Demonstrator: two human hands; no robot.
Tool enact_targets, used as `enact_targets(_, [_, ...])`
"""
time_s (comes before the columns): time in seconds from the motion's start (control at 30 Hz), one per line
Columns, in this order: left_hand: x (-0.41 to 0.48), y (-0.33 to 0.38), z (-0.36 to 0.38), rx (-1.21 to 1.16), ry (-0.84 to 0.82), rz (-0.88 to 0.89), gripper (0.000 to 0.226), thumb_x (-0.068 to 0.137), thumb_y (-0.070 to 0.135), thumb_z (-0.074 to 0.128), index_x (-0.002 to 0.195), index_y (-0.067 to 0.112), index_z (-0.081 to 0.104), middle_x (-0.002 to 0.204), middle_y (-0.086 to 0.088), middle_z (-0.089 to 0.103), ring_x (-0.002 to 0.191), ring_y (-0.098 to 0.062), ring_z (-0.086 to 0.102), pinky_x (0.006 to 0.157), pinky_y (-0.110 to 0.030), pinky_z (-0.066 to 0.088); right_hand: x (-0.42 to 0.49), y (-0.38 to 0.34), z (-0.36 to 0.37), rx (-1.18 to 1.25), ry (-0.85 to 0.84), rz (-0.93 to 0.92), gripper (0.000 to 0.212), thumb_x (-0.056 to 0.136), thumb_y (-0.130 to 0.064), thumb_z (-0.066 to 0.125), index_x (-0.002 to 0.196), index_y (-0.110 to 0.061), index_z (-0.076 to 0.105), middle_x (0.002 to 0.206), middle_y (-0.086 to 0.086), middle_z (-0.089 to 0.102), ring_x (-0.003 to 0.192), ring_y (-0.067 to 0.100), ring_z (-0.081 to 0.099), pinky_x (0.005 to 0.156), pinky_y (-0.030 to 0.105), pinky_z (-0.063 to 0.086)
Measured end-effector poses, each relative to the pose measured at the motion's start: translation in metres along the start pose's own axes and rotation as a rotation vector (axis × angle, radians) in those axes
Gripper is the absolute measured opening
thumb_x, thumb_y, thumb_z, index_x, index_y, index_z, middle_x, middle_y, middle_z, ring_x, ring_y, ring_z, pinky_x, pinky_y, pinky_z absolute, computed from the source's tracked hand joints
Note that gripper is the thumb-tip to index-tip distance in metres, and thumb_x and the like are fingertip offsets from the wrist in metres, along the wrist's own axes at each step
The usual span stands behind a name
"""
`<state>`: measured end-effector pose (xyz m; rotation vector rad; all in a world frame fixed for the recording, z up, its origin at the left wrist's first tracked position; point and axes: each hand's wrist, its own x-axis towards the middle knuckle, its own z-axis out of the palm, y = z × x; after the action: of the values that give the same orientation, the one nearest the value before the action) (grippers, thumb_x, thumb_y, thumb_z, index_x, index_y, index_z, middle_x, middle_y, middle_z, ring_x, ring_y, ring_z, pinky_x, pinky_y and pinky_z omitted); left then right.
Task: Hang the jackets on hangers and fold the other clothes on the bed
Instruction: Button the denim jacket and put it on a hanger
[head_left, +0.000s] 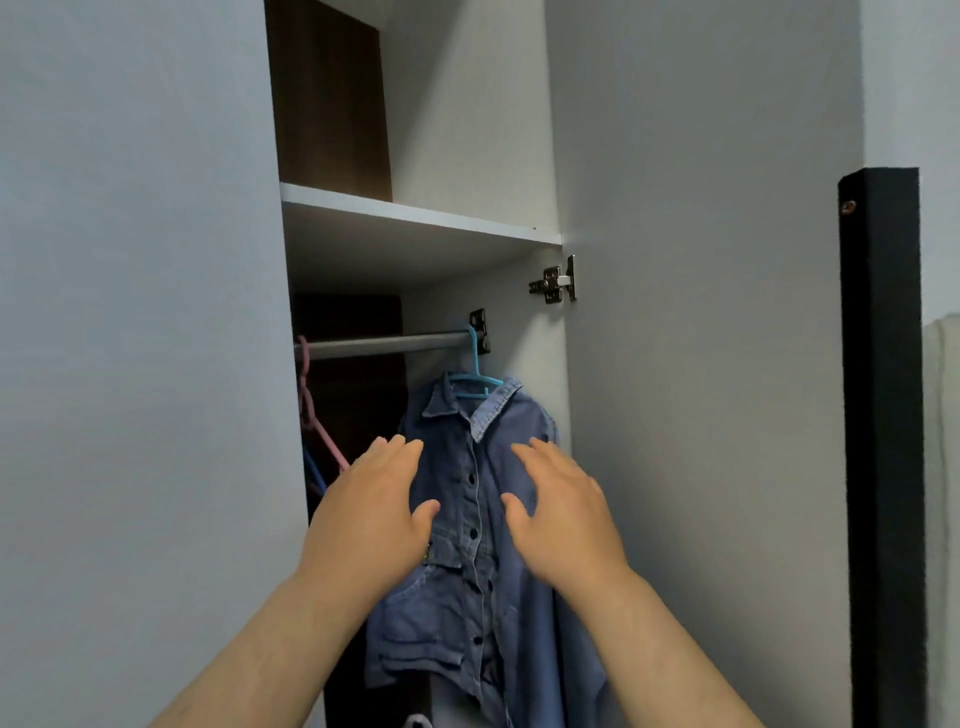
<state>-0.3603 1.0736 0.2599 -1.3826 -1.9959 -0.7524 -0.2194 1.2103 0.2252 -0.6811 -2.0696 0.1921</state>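
Denim jacket (480, 467) is on the blue hanger (475, 371), hooked at the right end of the rod (384, 344), inside the wardrobe under the shelf (415, 213). Its long axis is vertical, with the button placket running straight down and the hem low in frame.

Both hands are up in front of it, one on each side of the placket. Left hand (374, 509) covers the chest panel on its side and right hand (566, 514) does the same on the other. They're level and equally near. Fingers (400, 452) on the left and fingers (540, 452) on the right are extended and relaxed, palms toward the fabric, grasping nothing. Can't tell whether they touch the denim or sit just off it.

Judgement: this jacket looks hung, so what's left here is at most a smoothing pass down the vertical axis, one hand per side.

A pink hanger (311, 410) hangs bare at the left end of the rod, up and left of the left hand, well apart from the right. The left hand is the obvious one to take it.

The bed and other clothes are not in view.
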Motion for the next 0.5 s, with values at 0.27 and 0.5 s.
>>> enact_targets(0.27, [-0.033, 0.005, 0.034, -0.145, -0.023, 0.011, 0.070, 0.091, 0.042, 0.062, 0.152, 0.022, 0.032, 0.159, 0.002, 0.030, 0.149, -0.014, 0.019, 0.117, -0.029, 0.019, -0.037, 0.001, 0.002, -0.075, -0.030, -0.003, 0.060, 0.097, -0.031, 0.057, 0.152, -0.024, 0.036, 0.161, -0.003, 0.028, 0.150, 0.013, 0.019, 0.120, 0.032, 0.017])
enact_targets(0.5, [-0.030, -0.004, 0.068, -0.186, -0.029, 0.059, 0.066, 0.084, 0.037, 0.071, 0.143, 0.018, 0.047, 0.150, 0.000, 0.046, 0.143, -0.017, 0.036, 0.114, -0.035, 0.031, -0.041, 0.028, 0.023, -0.196, 0.022, 0.039, 0.060, 0.088, -0.020, 0.068, 0.144, -0.018, 0.049, 0.152, 0.004, 0.045, 0.145, 0.021, 0.035, 0.112, 0.031, 0.026])
